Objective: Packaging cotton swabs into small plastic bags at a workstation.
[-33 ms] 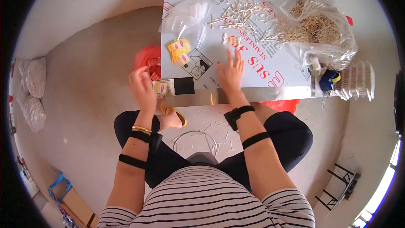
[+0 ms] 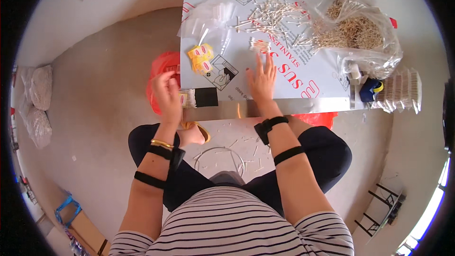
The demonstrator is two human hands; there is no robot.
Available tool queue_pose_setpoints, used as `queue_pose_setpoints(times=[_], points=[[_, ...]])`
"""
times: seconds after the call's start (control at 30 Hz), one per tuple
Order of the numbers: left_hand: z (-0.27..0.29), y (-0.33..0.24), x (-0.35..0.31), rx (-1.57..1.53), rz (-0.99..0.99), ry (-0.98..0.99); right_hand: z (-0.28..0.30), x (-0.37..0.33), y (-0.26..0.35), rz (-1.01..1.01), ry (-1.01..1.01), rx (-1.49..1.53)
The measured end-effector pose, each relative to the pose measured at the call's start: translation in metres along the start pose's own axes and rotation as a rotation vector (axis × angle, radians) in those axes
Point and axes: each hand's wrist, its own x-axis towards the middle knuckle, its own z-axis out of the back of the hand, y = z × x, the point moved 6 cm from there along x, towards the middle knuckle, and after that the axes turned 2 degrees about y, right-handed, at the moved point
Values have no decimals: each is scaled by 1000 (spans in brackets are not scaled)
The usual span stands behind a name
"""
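Note:
My right hand (image 2: 263, 79) lies over the table with its fingers spread. Its fingertips are just short of a small, neat row of cotton swabs (image 2: 260, 44). At the table's near left corner my left hand (image 2: 166, 94) is loosely bent, fingers apart, and nothing shows in it. It partly covers a packed row of swabs (image 2: 190, 98) with a yellow card, lying against a black block (image 2: 206, 97) at the table edge. Yellow printed cards (image 2: 201, 58) sit beyond the block. Behind my left hand hangs a red plastic bag (image 2: 160, 66) with red packs inside.
Loose swabs (image 2: 275, 14) are heaped at the table's far middle. A large clear bag (image 2: 353, 26) of swabs spills from the right. Clear empty bags (image 2: 211, 19) lie at the far left. A blue tape dispenser (image 2: 368, 90) stands beside stacked swab packs (image 2: 400, 90).
My left hand has shifted right, now covering more of the yellow card on the packed swabs. My right hand has moved slightly farther forward.

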Motion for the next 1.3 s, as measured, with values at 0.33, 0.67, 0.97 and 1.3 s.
queue_pose_setpoints(times=[0.33, 0.67, 0.97, 1.3], points=[[-197, -62, 39, -94, -282, 477, -15, 20, -19, 22, 23, -126], [-236, -49, 37, 234, -427, 532, -15, 22, -24, -31, 68, -109], [-237, -48, 38, 289, -421, 540, -13, 24, -23, -40, 73, -78], [-238, -48, 37, 322, -419, 564, -10, 26, -23, -62, 48, -46]])
